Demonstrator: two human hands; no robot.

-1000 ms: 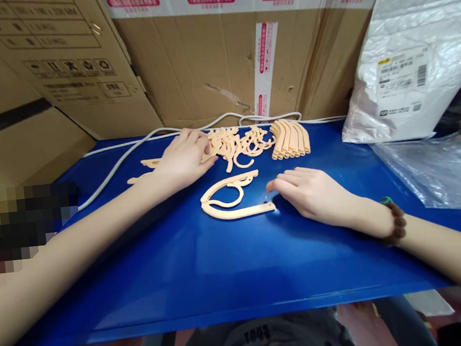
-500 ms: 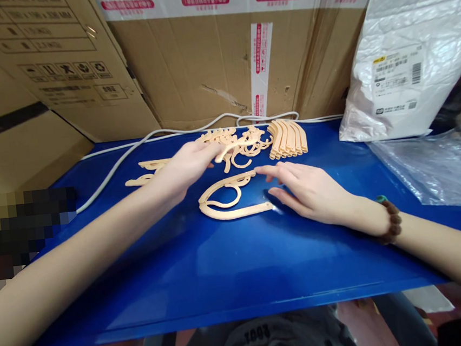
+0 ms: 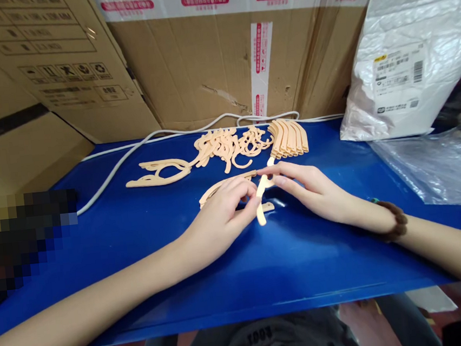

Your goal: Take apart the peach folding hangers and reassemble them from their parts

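My left hand (image 3: 224, 211) pinches a small curved beige piece (image 3: 261, 205) at the centre of the blue table. My right hand (image 3: 317, 189) meets it from the right, thumb and forefinger closed on the upper part of the same piece. Partly covered by my left hand, a curved beige hanger part (image 3: 219, 185) lies on the table, with the end of its lower arm showing behind the held piece. Behind my hands are a loose pile of beige pieces (image 3: 222, 146) and a stack of curved beige arms (image 3: 288, 137). A folded beige hanger (image 3: 161, 174) rests to the left.
Cardboard boxes (image 3: 204, 67) stand along the back and left. A white cable (image 3: 119, 164) runs across the back left. At the right are a white plastic package (image 3: 411, 57) and a clear plastic bag (image 3: 438, 169). The table's front edge (image 3: 245, 321) runs below my hands.
My left hand has come from the pile towards me and to the right, carrying the small piece. My right hand's fingers have closed on that piece.
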